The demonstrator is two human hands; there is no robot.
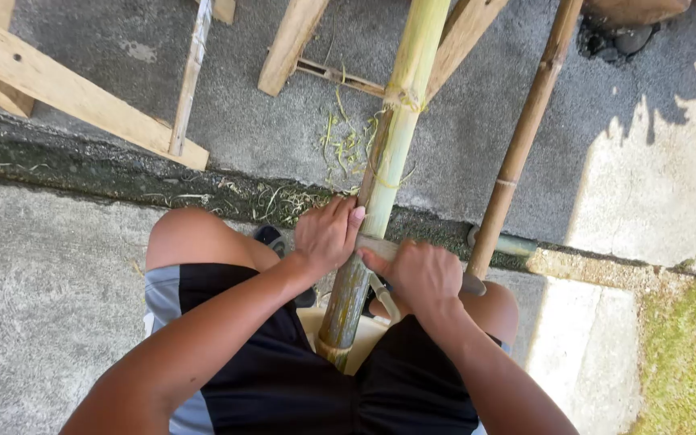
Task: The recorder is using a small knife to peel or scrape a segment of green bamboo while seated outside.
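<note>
Your left hand (325,235) is curled against the long green bamboo pole (387,157), with its fingers pressed on the pole's left side. The thumb lies just beside the flat metal blade (374,246) that crosses the pole. This is the first danger: if the blade jumps or slides toward 9 o'clock, it will meet these fingers, because they are touching the pole right next to the edge.

The pole runs from between your knees toward 12 o'clock, over the grey concrete ground (42,298). It is round and smooth, so it can roll under pressure and throw the blade off its line.

Your right hand (424,275) is closed in a fist on the tool's dark handle (474,284), at 3 o'clock from the pole. A hard pull toward you would bring the edge near your thighs. The thin brown bamboo cane (525,137) at the right lies apart, untouched.
</note>
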